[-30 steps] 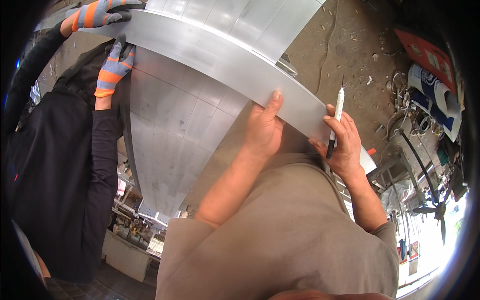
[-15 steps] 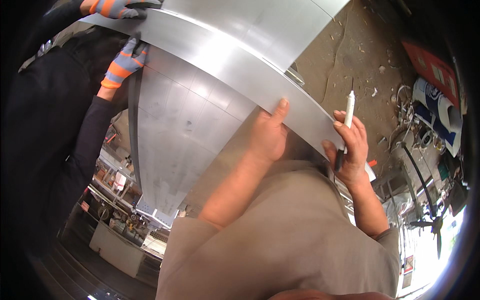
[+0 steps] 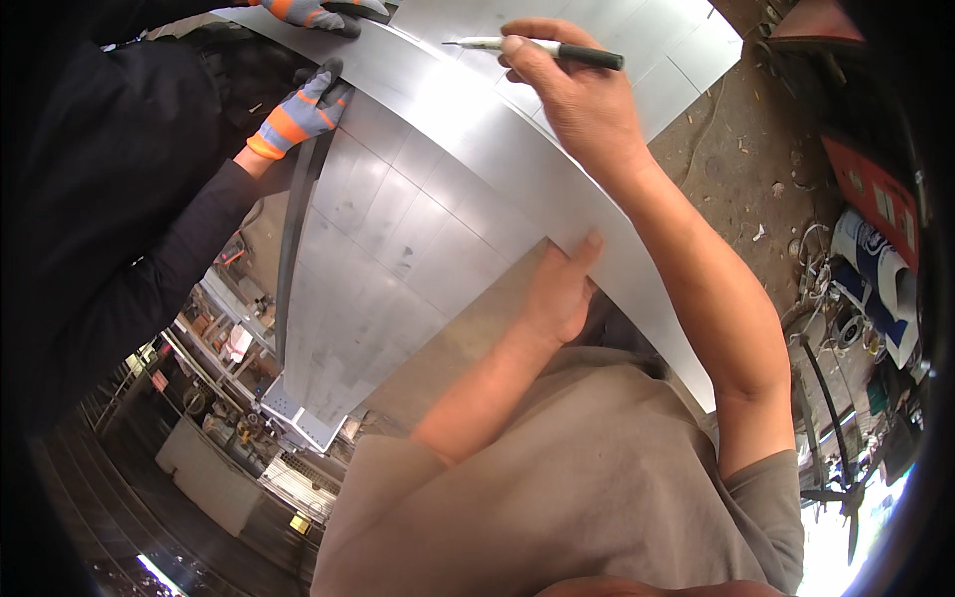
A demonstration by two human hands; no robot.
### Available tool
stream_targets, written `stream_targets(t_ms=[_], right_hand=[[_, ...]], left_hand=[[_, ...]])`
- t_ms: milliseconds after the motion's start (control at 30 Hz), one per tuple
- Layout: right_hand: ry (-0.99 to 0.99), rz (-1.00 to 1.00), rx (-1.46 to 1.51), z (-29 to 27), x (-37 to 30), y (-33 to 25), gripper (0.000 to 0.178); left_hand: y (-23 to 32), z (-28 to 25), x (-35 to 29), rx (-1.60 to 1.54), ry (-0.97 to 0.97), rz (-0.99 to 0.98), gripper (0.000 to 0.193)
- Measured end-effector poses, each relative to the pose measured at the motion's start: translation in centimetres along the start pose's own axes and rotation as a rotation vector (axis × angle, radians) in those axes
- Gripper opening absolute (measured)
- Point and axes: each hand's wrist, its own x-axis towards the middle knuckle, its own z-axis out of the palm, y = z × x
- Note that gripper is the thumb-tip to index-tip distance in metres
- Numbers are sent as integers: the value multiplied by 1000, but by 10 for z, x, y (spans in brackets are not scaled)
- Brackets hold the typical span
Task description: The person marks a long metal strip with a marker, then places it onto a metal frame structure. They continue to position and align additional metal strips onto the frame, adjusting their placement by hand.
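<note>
A long bright metal strip [image 3: 497, 139] runs diagonally over a larger scribed metal sheet [image 3: 398, 224]. My left hand [image 3: 559, 294] grips the strip's near edge, thumb on top and the other fingers hidden beneath. Above the strip's far side, my right hand [image 3: 592, 104] pinches a slim scriber [image 3: 593, 56] with a white barrel, dark end and thin pointed tip. The tip points left; whether it touches metal I cannot tell. Across at the upper left, a co-worker's gloved hand [image 3: 295, 114] holds the strip's near edge, and their other gloved hand [image 3: 313, 14] rests at its far edge.
Another part of the lined metal sheet [image 3: 662, 85] lies beyond the strip. On the brown floor at right are a red box [image 3: 870, 189], tangled cords and a blue-white bag [image 3: 870, 264]. The co-worker's dark sleeve [image 3: 159, 264] fills the left. Shelves with clutter stand lower left.
My right hand has swung up and left from the strip's right end, turning the scriber from upright to nearly level. My left hand keeps its hold. The whole view has shifted slightly.
</note>
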Motion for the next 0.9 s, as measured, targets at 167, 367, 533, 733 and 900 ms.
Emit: stream_targets(t_ms=[167, 367, 533, 733, 900], right_hand=[[-18, 34, -239, 20, 10, 1, 41], [-49, -70, -263, 33, 17, 4, 41], [-69, -69, -288, 37, 22, 8, 40], [-72, 2, -260, 18, 11, 0, 35], [-107, 185, -236, -33, -39, -10, 31]], left_hand=[[0, -3, 0, -17, -13, -13, 63], [3, -4, -1, -30, -7, -43, 67], [4, -2, -2, -20, 4, -38, 69], [-3, -3, 1, -6, 9, -16, 64], [-2, -16, 0, 423, -92, 188, 49]])
